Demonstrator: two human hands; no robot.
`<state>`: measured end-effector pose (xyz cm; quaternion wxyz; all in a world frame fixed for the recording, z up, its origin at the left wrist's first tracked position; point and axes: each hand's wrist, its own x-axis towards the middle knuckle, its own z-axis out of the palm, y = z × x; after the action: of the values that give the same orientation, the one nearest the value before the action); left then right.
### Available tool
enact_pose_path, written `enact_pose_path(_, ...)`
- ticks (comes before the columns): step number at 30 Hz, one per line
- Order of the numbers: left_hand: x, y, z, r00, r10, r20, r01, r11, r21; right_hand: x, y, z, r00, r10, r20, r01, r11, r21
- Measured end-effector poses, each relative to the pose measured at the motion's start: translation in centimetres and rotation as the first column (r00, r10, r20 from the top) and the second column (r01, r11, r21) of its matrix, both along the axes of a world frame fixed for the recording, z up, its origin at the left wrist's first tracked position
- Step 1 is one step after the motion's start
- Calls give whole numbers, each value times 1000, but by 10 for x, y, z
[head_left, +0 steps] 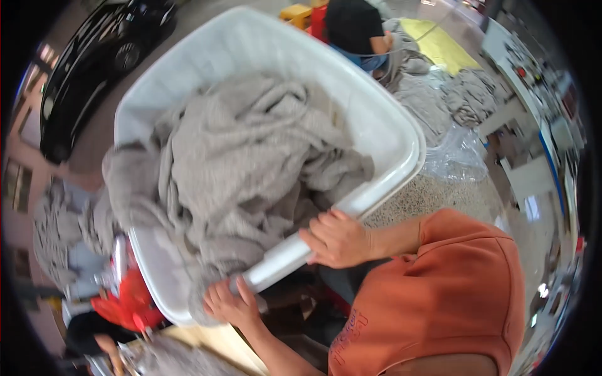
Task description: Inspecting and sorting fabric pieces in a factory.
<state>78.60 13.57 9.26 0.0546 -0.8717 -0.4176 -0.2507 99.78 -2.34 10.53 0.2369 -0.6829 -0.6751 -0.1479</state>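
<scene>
A big white plastic tub (370, 94) fills the middle of the view, tilted, with a heap of grey-beige knit cloth (232, 156) inside. Some of the cloth hangs over the tub's left side. My right hand (338, 238) is closed over the near rim, fingers curled inward. Farther left along that rim, my left hand (232, 305) is closed on the edge beside a fold of the cloth. The undersides of both grips are hidden.
A person in black (354, 28) sits beyond the tub near grey cloth piles (426, 103) and a yellow sheet (439, 44). Clear plastic (461, 156) lies to the right. At left are a black car (94, 75), more cloth (59, 232) and a red bag (128, 304).
</scene>
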Motion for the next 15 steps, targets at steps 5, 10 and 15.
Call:
enact_pose_path(5,48,10,42,994,-104,-42,104,995,4,45,-1,39,997,-40,-68,38,999,-28)
enact_pose_path(10,86,-17,84,965,-142,-218,95,972,-213,80,-49,70,964,-86,-251,75,996,-54)
enact_pose_path(15,120,-68,111,933,-203,-298,130,961,-246,95,-131,84,725,-46,-687,147,985,89)
